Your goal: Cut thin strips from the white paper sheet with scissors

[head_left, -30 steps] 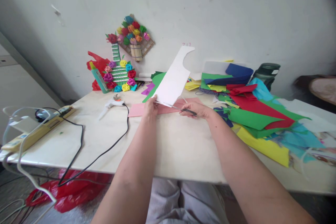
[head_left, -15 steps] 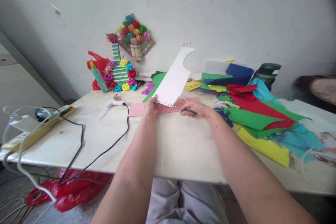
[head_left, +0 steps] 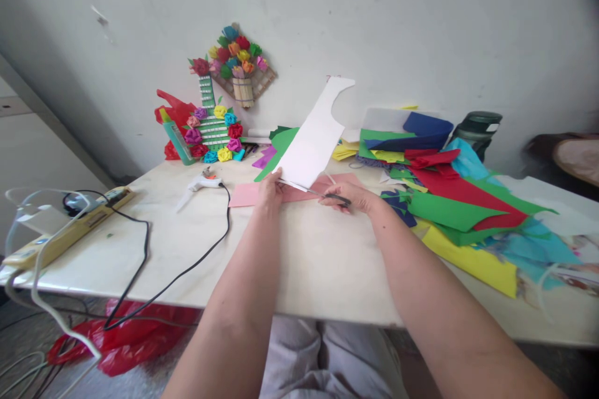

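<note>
White sheet [head_left: 311,143]: one, raised at a slant above the tabletop [head_left: 337,268], lower edge between the hands.
Power strip [head_left: 77,229]: one, far left.
Glue bottle [head_left: 178,140]: one, tilted, toward the back.
Glue gun [head_left: 201,183]: one, lying down.
Pink sheet [head_left: 246,195]: one, flat behind the hands.
Left grip [head_left: 270,190]: pinching the white sheet's lower left corner.
Scissors [head_left: 337,200]: one pair, blades along that lower edge.
Right grip [head_left: 350,195]: closed around the scissors' handles.
Flask [head_left: 476,131]: one, back right.
Since half a second ago: the white sheet's top has swung rightward; both hands hardly moved.
</note>
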Demonstrator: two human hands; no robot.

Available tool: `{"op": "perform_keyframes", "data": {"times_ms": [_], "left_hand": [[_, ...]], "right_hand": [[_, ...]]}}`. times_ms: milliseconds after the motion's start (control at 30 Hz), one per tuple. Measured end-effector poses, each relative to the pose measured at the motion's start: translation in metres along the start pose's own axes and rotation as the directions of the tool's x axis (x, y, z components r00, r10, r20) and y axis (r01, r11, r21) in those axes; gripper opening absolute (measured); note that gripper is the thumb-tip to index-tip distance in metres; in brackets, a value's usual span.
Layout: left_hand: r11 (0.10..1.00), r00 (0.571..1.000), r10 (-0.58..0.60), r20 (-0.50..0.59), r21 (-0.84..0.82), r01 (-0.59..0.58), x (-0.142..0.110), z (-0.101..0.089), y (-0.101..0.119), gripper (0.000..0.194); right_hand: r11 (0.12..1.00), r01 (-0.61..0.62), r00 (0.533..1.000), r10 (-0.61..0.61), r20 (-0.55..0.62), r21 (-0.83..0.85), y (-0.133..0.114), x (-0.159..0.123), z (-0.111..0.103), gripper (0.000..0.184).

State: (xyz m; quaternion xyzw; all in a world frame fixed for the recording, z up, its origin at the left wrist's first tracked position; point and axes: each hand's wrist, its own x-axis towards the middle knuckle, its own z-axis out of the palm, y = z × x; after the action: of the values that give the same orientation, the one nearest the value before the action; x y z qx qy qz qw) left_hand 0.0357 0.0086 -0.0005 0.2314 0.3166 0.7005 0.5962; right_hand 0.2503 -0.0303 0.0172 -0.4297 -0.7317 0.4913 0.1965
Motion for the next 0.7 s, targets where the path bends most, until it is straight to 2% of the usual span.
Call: {"op": "perform_keyframes", "data": {"times_ms": [367, 700], "left_hand": [[0.998, 0.996, 0.034, 0.083, 0.043, -0.038, 0.0004, -0.0022, -0.0023, 0.011], [0.998, 0.998, 0.032, 0.048, 0.053, -0.034, 0.0004, -0.0017, -0.0018, 0.017]], "right_hand": [[0.998, 0.02, 0.999, -0.021, -0.028, -0.052, 0.0009, 0.004, 0.0059, 0.041], [0.999, 0.009, 1.0, -0.009, -0.015, -0.037, -0.0054, -0.0006, 0.0065, 0.039]]}}
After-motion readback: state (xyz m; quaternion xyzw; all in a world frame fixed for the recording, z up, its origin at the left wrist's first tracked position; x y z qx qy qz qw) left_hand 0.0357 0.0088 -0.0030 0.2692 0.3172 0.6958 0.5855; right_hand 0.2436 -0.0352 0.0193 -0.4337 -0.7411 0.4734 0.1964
